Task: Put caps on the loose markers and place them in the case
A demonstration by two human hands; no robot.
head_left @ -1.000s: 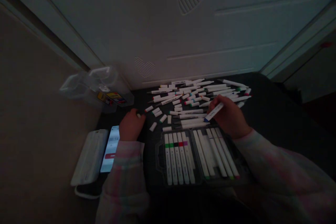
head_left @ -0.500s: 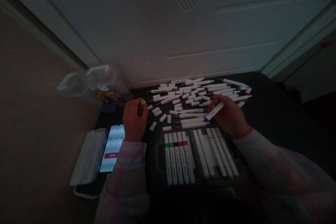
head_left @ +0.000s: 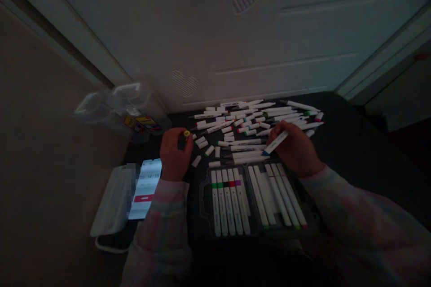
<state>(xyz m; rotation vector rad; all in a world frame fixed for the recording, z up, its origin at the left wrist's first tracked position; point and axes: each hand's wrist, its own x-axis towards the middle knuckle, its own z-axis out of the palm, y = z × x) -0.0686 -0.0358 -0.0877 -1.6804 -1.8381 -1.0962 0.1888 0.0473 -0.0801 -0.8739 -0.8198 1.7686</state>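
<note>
My left hand (head_left: 175, 152) pinches a marker cap (head_left: 187, 134) with a yellow end, just left of several loose white caps (head_left: 202, 142). In my right hand (head_left: 296, 148) is a white marker (head_left: 276, 143) with a blue end that points down and to the left. It is held above the right half of an opened marker case (head_left: 205, 215). White markers (head_left: 232, 206) stand in rows in both halves of the case, some with green, black, red and purple bands. Behind the case, uncapped markers (head_left: 247, 148) and caps lie scattered between my hands.
A lit phone (head_left: 143, 197) lies left of my left forearm, beside a white translucent case (head_left: 109, 202). Clear plastic boxes (head_left: 148, 103) with coloured labels stand at the back left. A white panel (head_left: 269, 49) with heart reliefs rises behind the black tabletop (head_left: 353, 143).
My left hand has shifted slightly right with the yellow-ended cap, which has turned its end more toward me. My right hand and its marker look nearly unmoved.
</note>
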